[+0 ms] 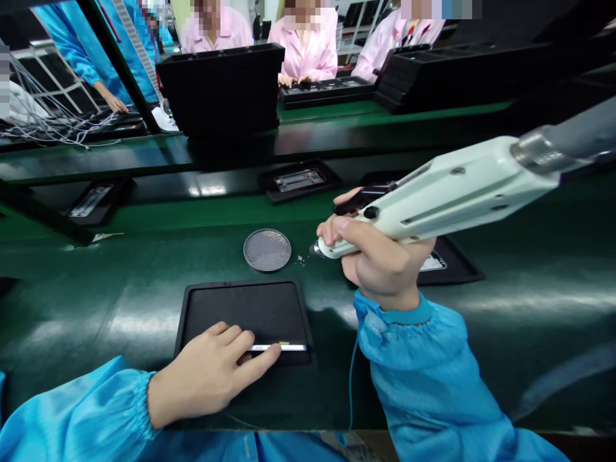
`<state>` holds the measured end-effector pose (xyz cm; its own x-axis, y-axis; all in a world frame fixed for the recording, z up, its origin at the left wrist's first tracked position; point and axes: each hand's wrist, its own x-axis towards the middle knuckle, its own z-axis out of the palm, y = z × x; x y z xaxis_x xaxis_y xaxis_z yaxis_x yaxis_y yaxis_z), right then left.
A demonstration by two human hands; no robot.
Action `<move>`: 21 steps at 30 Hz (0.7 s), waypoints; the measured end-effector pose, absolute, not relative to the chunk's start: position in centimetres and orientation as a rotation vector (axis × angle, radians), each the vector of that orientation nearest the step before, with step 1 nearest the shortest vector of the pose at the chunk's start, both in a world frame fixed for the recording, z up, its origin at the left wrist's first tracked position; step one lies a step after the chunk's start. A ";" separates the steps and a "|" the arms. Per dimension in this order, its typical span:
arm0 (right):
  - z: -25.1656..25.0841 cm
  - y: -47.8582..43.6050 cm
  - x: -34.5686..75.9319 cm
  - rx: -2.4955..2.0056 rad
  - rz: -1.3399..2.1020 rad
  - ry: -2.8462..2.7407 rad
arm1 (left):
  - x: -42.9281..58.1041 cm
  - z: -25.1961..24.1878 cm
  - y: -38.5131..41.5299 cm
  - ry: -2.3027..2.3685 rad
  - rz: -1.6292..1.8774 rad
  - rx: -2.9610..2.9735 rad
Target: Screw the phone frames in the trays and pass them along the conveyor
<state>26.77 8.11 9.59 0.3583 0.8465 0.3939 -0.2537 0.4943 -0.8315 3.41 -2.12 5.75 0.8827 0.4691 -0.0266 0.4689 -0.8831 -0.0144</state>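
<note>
My right hand (380, 256) is wrapped around a pale green electric screwdriver (447, 189), its tip pointing left over the bench. Just left of the tip lie several tiny screws (301, 260) beside a round, dimpled metal screw tray (267, 250). My left hand (212, 369) is closed on a thin device with a silver edge (293, 348) and a small yellow tab, at the near side of a black tray (245, 301). Most of the device's left part is hidden by my fingers.
Behind my right hand is another black tray (452, 263) with a partly hidden part in it. Farther back, black trays (301, 181) (99, 202) hold phone-like frames. Tall stacks of black trays (221, 90) stand beyond, with co-workers (305, 45) in pink and blue behind. White cables (43, 122) lie at left.
</note>
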 end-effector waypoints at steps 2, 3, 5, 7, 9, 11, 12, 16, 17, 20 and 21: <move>9.6 8.1 26.8 -0.743 0.806 -0.947 | 3.3 5.5 -2.2 -0.756 0.030 -3.037; 9.5 8.1 26.8 -0.738 0.806 -0.949 | 3.3 5.4 -2.2 -0.749 0.021 -3.036; 9.5 8.1 26.9 -0.735 0.800 -0.957 | 3.2 5.3 -2.2 -0.735 -0.041 -3.035; 9.4 8.2 26.9 -0.740 0.787 -0.966 | 2.9 5.2 -2.2 -0.719 -0.191 -3.047; 9.4 8.2 26.9 -0.740 0.781 -0.970 | 2.6 5.1 -2.1 -0.704 -0.374 -3.044; 9.4 8.2 26.9 -0.744 0.789 -0.966 | 2.3 5.0 -2.2 -0.691 -0.491 -3.015; 9.4 8.2 27.0 -0.750 0.798 -0.965 | 2.2 5.0 -2.2 -0.689 -0.514 -2.998; 9.3 8.1 27.0 -0.776 0.802 -0.967 | 2.1 4.9 -2.2 -0.675 -0.509 -3.009; 9.3 8.1 27.1 -0.777 0.791 -0.975 | 2.1 4.9 -2.2 -0.670 -0.509 -3.022; 9.2 8.2 27.1 -0.774 0.764 -1.008 | 2.1 4.8 -2.1 -0.663 -0.531 -3.025; 9.2 8.2 27.1 -0.769 0.766 -1.010 | 2.1 4.8 -2.1 -0.662 -0.538 -3.016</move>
